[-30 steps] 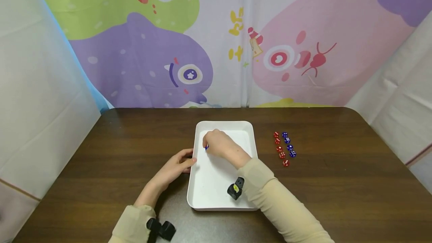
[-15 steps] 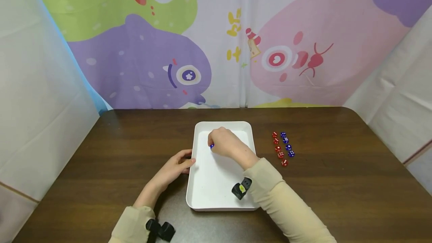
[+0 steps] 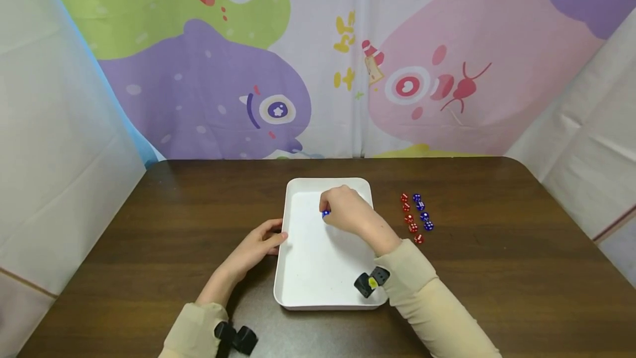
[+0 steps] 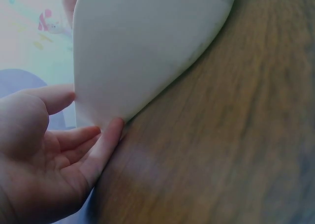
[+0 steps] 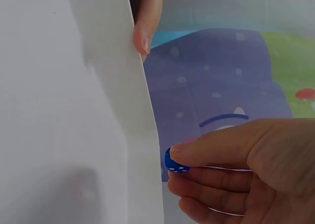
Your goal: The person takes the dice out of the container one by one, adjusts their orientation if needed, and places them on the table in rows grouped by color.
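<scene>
A white tray (image 3: 318, 269) lies lengthwise on the brown table. My left hand (image 3: 258, 245) holds its left side, the thumb at the rim and the other fingertips against the outer wall, as the left wrist view shows. Over the tray's far half, my right hand (image 3: 350, 211) pinches a blue die (image 5: 175, 161) with white pips between thumb and fingers. That same blue die (image 3: 326, 214) peeks out beside the fingertips in the head view. Right of the tray, several red dice (image 3: 413, 227) form a rough column, with several blue dice (image 3: 424, 216) in another beside it.
The wooden table (image 3: 497, 269) extends to both sides of the tray. A cartoon-print curtain (image 3: 328, 70) hangs behind its far edge. Each sleeve cuff carries a small black camera, the right camera (image 3: 365, 285) being above the tray.
My right hand has moved rightward across the tray with the blue die in its fingers. The left hand keeps its place on the tray's left side.
</scene>
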Action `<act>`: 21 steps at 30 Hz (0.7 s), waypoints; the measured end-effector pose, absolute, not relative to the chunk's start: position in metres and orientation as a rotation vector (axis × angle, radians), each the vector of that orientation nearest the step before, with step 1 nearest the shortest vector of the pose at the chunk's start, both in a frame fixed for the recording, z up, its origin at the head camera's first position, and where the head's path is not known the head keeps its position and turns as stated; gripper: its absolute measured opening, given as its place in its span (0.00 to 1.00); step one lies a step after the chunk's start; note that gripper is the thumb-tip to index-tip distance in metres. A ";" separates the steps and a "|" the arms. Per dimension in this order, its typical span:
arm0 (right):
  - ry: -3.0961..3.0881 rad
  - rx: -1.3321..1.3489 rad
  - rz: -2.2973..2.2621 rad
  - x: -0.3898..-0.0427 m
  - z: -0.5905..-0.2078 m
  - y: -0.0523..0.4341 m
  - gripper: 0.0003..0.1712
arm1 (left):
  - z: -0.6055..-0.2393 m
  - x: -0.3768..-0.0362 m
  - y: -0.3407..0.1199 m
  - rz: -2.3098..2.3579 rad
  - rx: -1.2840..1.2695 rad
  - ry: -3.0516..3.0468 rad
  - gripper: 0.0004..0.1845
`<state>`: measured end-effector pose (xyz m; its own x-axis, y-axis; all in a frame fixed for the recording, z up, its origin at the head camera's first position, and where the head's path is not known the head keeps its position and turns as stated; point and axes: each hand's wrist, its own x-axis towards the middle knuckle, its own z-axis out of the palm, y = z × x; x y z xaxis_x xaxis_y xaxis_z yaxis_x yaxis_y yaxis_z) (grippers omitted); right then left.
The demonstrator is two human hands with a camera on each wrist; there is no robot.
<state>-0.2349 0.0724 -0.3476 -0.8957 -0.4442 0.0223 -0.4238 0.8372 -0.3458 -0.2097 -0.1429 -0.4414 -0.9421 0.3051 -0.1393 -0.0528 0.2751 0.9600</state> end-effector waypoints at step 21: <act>3.112 -0.509 -0.722 -0.210 -0.348 0.123 0.07 | -0.440 -0.208 -0.143 1.703 0.223 2.256 0.27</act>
<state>-0.2100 0.1226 -0.3483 -0.9463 -0.2809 0.1602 -0.3228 0.8512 -0.4138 -0.2079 -0.1434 -0.4398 -0.9415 0.3030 -0.1476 -0.0589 0.2835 0.9572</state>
